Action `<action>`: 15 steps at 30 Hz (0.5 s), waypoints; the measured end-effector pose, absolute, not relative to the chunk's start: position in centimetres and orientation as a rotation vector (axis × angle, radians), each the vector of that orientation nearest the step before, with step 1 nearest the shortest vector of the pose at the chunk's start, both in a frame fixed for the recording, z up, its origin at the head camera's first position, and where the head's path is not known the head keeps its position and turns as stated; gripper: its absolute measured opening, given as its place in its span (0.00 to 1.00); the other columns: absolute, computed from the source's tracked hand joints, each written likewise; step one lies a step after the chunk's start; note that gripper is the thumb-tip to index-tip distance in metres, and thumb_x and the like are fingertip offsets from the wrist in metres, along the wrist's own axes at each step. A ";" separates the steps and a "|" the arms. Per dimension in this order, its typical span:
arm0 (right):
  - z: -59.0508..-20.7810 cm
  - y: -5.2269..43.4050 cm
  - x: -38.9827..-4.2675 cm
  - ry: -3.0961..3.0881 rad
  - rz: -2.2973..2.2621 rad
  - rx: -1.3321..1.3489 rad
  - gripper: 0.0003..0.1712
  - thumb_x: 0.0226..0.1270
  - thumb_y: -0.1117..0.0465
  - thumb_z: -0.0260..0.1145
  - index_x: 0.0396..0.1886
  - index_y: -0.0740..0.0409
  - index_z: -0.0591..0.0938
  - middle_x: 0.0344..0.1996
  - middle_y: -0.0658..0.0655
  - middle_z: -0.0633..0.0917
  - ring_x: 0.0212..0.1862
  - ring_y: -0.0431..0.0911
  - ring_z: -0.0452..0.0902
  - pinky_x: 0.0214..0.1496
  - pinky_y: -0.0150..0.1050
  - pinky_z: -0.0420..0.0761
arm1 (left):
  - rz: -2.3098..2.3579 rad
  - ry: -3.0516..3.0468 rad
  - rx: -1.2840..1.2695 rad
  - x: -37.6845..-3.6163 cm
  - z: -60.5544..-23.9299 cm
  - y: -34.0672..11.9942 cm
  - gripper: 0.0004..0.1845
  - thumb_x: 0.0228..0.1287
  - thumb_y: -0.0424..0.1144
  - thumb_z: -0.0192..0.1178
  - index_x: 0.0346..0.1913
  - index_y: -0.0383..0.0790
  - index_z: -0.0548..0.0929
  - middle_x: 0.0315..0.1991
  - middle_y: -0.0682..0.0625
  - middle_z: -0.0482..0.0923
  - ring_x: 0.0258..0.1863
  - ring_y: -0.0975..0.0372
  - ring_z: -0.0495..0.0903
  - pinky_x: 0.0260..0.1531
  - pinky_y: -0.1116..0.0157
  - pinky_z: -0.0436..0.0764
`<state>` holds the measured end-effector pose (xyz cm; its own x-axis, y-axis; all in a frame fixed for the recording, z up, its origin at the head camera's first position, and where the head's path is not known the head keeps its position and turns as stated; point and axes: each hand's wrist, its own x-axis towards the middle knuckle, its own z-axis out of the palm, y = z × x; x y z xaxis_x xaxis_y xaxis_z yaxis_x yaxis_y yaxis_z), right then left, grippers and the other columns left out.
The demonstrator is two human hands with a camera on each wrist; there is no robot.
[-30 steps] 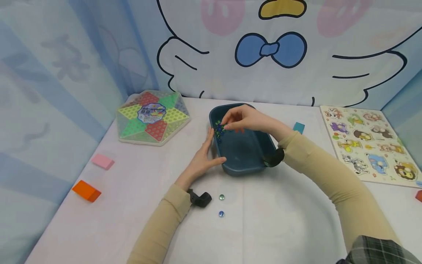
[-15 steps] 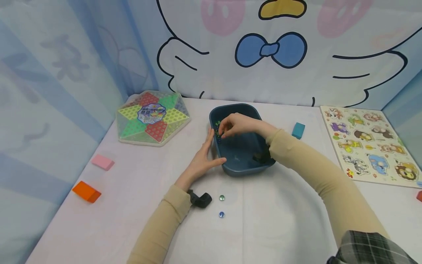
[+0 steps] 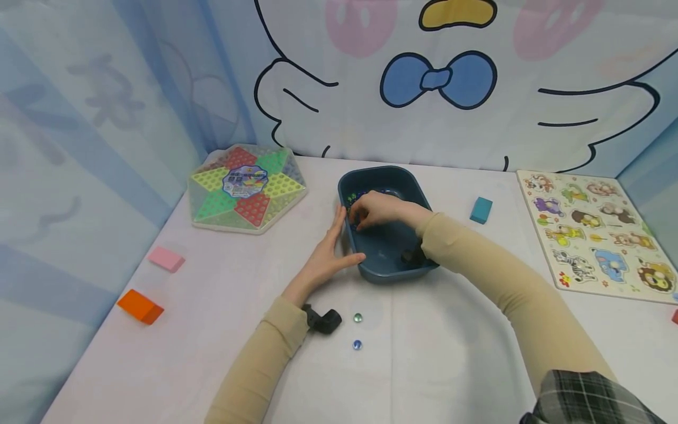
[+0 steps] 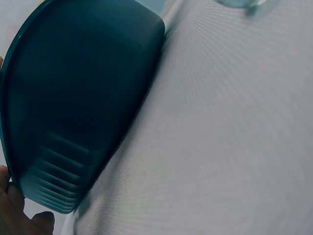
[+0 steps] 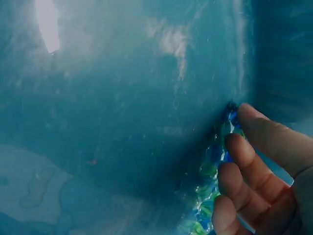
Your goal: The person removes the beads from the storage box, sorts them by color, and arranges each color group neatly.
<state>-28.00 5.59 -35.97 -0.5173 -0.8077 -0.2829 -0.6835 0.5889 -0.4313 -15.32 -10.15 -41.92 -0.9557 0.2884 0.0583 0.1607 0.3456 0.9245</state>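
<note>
Blue-green glass marbles (image 5: 212, 181) lie heaped against the left inner wall of the dark teal tub (image 3: 386, 268) on the table (image 3: 450, 353). Right hand (image 3: 377, 209) reaches in, curled fingertips (image 5: 244, 156) touching them. Left hand (image 3: 327, 253) rests flat, fingers straight, against the tub's outer side.

I'm at a children's play corner: a cartoon bird curtain (image 3: 455, 88) hangs behind my white table (image 3: 450, 353). Left of the curtain's bow lies a checkers board (image 3: 246, 187), right an animal puzzle (image 3: 595, 232), with toy blocks (image 3: 139, 306) around.
</note>
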 end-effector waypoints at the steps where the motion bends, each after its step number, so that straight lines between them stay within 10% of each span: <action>1: -36.0 5.5 -27.9 2.376 -0.355 -1.194 0.11 0.57 0.61 0.68 0.40 0.56 0.83 0.29 0.54 0.82 0.29 0.43 0.74 0.31 0.32 0.75 | 1.683 2.482 0.414 -15.3 -41.9 -10.1 0.54 0.53 0.57 0.64 0.73 0.58 0.36 0.73 0.65 0.28 0.73 0.60 0.37 0.70 0.49 0.46; 15: -35.9 5.5 -27.3 2.433 -0.278 -1.186 0.09 0.56 0.60 0.69 0.37 0.54 0.84 0.29 0.52 0.82 0.30 0.43 0.74 0.33 0.33 0.75 | 1.689 2.481 0.409 -15.4 -42.1 -10.1 0.60 0.43 0.72 0.59 0.73 0.56 0.37 0.73 0.65 0.29 0.73 0.61 0.37 0.70 0.50 0.45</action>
